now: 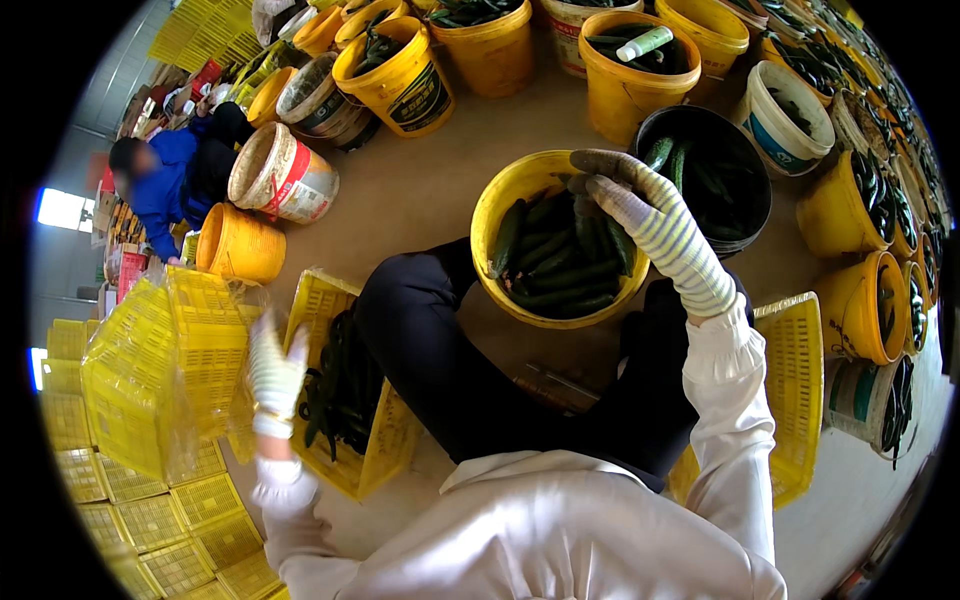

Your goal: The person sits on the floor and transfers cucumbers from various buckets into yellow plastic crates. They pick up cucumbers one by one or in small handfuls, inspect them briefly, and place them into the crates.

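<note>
A yellow bucket (486,187) holding dark green cucumbers (555,255) stands between my knees. My right hand (637,199), in a striped knit glove with soiled fingers, reaches over its right rim. The fingertips are at the cucumbers, partly hidden; whether they grip one is unclear. On my left sits a yellow plastic crate (390,442) with more cucumbers (345,382) inside. My left hand (276,364), gloved and motion-blurred, is at this crate's left edge, fingers apart, with nothing seen in it.
A black bucket (750,161) of cucumbers stands close beyond my right hand. Many buckets, such as a yellow one (637,94) with a bottle (645,43) on top, ring the floor. Another crate (795,397) is at my right. Stacked crates (202,495) and a person in blue (169,169) are leftward.
</note>
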Motion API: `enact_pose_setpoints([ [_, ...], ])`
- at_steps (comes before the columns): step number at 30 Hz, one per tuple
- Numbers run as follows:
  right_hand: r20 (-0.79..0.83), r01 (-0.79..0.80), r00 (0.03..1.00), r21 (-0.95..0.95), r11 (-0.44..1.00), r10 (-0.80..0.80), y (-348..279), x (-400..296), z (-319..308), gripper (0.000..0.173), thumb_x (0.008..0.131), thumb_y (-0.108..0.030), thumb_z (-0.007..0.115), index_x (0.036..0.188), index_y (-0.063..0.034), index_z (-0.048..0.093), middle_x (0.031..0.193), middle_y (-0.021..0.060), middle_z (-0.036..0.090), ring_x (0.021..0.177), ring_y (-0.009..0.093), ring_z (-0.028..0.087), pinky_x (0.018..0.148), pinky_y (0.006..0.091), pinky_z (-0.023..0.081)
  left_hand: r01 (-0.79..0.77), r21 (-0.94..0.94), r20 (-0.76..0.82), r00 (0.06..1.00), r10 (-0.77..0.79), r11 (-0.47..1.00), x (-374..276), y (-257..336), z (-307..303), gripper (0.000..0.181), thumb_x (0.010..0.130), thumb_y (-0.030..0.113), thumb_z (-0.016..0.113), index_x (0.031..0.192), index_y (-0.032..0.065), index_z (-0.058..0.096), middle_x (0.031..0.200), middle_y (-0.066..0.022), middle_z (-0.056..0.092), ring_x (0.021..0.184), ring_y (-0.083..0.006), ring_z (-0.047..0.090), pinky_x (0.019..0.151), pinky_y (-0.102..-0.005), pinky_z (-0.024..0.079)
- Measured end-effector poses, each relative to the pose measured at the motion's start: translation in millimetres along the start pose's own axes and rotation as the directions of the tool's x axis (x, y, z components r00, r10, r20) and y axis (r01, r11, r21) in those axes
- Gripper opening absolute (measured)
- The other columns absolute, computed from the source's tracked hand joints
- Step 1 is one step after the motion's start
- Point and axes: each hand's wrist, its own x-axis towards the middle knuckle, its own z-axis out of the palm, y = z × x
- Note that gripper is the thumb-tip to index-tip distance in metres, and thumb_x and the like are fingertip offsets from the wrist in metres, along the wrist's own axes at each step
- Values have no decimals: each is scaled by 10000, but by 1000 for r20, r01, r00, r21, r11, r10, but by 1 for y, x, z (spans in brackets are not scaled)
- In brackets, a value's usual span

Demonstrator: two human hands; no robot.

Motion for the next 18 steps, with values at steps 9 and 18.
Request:
enact_pose_setpoints([
  [9, 13, 79, 953, -975, 207, -303, 95, 32, -52, 216, 796, -206, 569, 974, -92, 614, 862, 136, 633, 795, 331, 606, 710, 398, 489, -372, 116, 666, 717, 205, 921, 85, 195, 217, 440, 827, 357, 534, 1056, -19, 525, 948, -169, 640, 924, -291, 609, 801, -379, 467],
  [18, 209, 222, 943, -975, -21, 259, 143, 67, -27, 262, 770, -176, 590, 1017, -94, 618, 1036, 105, 616, 965, 292, 585, 826, 387, 470, -481, -320, 665, 500, 555, 816, 105, 162, 199, 558, 783, 196, 632, 1248, -28, 420, 933, -176, 645, 810, -316, 627, 706, -373, 491],
])
